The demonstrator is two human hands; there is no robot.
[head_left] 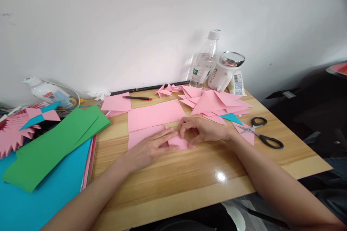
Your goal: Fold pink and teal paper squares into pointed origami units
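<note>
My left hand (151,148) lies flat with fingers stretched out, pressing down on a pink paper strip (141,135) on the wooden table (189,177). My right hand (202,130) is curled over the folded end of that pink strip (180,142), its fingertips pinching the fold. A second pink strip (154,114) lies just behind the hands.
A pile of folded pink triangles (214,103) sits behind my right hand, with a blue triangle (231,118) and black scissors (264,133) to its right. A water bottle (204,61) and white mug (225,70) stand by the wall. Green (54,140) and blue (40,195) sheets lie left, a red pen (137,97) behind.
</note>
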